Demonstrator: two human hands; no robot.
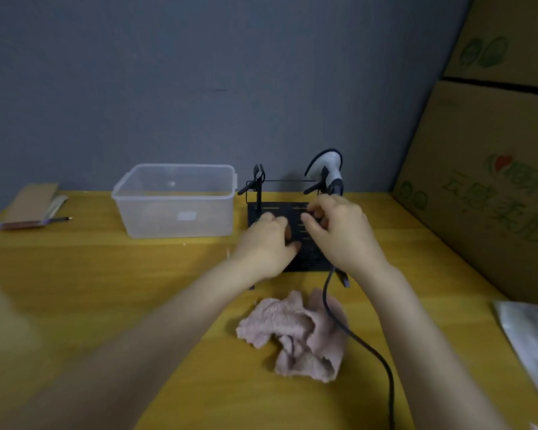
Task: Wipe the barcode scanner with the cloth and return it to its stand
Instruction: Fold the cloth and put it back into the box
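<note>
On the yellow wooden table (106, 274), the black wire stand (280, 212) holds the grey-white pistol-shaped barcode scanner (328, 169) at 1 o'clock; the crumpled pink cloth (295, 330), soft and limp, lies at 6 o'clock. I judge the scanner light, rigid and cable-tethered: take it by the handle. My left hand (269, 243) rests curled on the base; right hand (339, 231) is half-curled below the handle, grip undeterminable.

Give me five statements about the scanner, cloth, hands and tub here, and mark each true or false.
1. The cloth lies crumpled on the table, in neither hand. True.
2. The barcode scanner lies flat on the cloth. False: it sits upright at the stand, by the right hand.
3. The clear plastic tub stands to the left of the stand. True.
4. The scanner's cable runs across the cloth. True.
5. The left hand grips the tub. False: it is at the stand's black base, apart from the tub.
</note>
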